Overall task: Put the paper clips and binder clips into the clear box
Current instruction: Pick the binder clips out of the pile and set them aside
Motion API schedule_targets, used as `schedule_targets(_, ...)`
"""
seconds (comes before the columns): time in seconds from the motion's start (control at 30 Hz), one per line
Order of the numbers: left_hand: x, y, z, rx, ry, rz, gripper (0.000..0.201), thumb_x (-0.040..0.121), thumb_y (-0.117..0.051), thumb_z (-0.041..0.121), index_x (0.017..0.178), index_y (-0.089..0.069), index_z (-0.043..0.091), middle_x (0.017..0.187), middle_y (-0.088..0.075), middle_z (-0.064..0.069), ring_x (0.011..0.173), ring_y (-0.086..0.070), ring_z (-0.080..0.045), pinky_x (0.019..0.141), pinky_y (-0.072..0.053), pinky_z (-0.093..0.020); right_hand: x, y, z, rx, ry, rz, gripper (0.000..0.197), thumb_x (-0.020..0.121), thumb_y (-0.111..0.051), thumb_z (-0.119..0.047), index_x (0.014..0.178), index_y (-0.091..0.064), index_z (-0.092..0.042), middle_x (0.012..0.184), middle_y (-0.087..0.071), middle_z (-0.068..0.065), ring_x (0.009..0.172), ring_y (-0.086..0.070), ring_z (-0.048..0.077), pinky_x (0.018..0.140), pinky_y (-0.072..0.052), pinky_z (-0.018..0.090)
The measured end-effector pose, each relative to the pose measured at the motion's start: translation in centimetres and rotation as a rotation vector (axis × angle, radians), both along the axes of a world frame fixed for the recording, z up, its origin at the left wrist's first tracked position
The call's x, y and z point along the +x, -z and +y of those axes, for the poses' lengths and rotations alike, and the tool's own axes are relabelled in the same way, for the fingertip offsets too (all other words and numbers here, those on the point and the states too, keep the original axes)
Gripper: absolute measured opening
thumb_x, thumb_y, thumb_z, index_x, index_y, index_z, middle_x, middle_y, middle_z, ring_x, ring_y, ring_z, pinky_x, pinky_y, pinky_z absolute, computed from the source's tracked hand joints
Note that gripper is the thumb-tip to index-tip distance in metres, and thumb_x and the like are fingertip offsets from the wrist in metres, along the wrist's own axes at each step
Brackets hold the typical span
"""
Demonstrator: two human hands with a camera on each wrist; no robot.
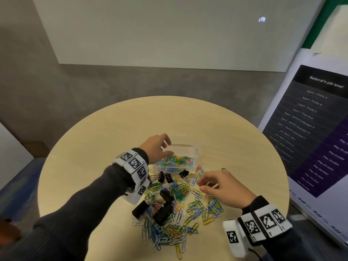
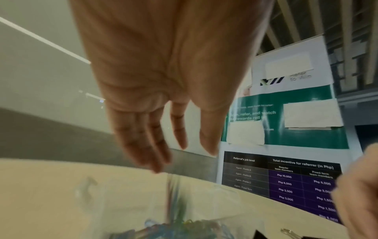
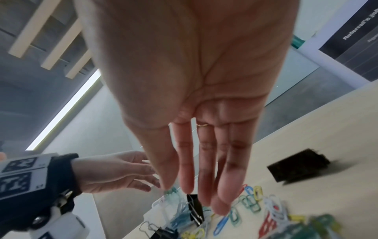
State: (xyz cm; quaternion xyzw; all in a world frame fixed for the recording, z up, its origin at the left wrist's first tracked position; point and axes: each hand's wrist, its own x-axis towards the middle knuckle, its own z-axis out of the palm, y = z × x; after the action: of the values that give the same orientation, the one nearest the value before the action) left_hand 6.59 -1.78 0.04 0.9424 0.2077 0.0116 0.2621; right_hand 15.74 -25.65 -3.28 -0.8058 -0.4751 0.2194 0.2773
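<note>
One clear box (image 1: 194,150) is sitting on the one round surface (image 1: 216,127). About seven black binder clips (image 1: 163,211) are showing, some half buried. Coloured paper clips (image 1: 180,219) are lying loose in a heap too many to count, with dozens more piling inside the box. Two hands are showing

My head camera looks down and forward over the round tabletop (image 1: 188,119). Each wrist camera looks closely along its palm, tilted upward. All three share the clear box (image 1: 180,157).
</note>
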Motion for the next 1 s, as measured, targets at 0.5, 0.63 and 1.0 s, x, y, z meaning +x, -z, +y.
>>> schedule_targets(0.5,-7.9,2.1,-8.1,0.372,0.24,0.442,0.055,0.08,-0.064,0.05,0.121,-0.046,0.017,0.118,-0.054,-0.002,0.104,-0.058,-0.026,0.075,-0.047,-0.035,-1.1,-0.2,7.5,-0.205,-0.045,-0.358,0.021,0.086,-0.066,-0.017,0.106,-0.065,-0.016,0.113,-0.065,0.008,0.099,-0.063,0.025,0.081,-0.048,0.03)
schedule_targets(0.63,-7.9,2.0,-8.3,0.356,0.259,0.348,0.034,0.083,-0.058,0.035,0.112,-0.05,0.018,0.114,-0.058,0.0,0.101,-0.058,-0.025,0.074,-0.047,-0.034,-0.6,0.1,7.7,-0.213,-0.049,-0.341,0.004,0.083,-0.068,-0.01,0.086,-0.067,-0.011,0.097,-0.068,0.008,0.085,-0.063,0.022,0.071,-0.049,0.027)
schedule_targets(1.0,-7.9,2.4,-8.0,0.272,0.295,0.205,0.045,0.07,-0.067,0.049,0.106,-0.051,0.026,0.101,-0.064,0.009,0.091,-0.057,-0.016,0.078,-0.04,-0.033,4.5,-1.5,3.8,0.112,0.245,-0.04,0.007,0.078,-0.072,-0.014,0.073,-0.066,-0.016,0.071,-0.07,0.004,0.061,-0.066,0.013,0.054,-0.046,0.017)
